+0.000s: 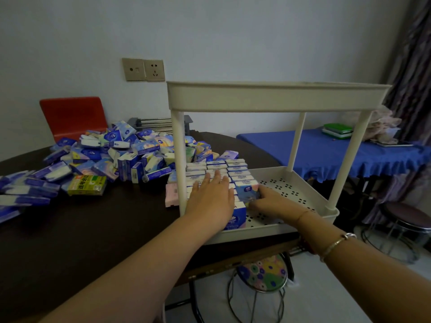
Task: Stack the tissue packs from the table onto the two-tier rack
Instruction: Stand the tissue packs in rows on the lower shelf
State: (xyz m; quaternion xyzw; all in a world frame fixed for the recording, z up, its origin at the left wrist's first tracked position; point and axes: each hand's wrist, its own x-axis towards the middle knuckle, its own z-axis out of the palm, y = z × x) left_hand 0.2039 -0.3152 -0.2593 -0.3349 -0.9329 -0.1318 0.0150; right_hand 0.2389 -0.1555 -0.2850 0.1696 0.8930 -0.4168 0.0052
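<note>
On the rack's lower tier I have the packs in rows, filling its left part; my left hand lies flat on them, my right hand pinches one pack; a big pile waits on the bench; the upper tier seems unfilled.

Single head view, worn camera, wide-angle with bent edges. Looks forward and slightly down across the dark table toward the far wall. Both forearms enter from the near edge, so hands sit close to the lens. White rack fills centre-right, close up. Floor and stools show at near right. No second view to share anything.
</note>
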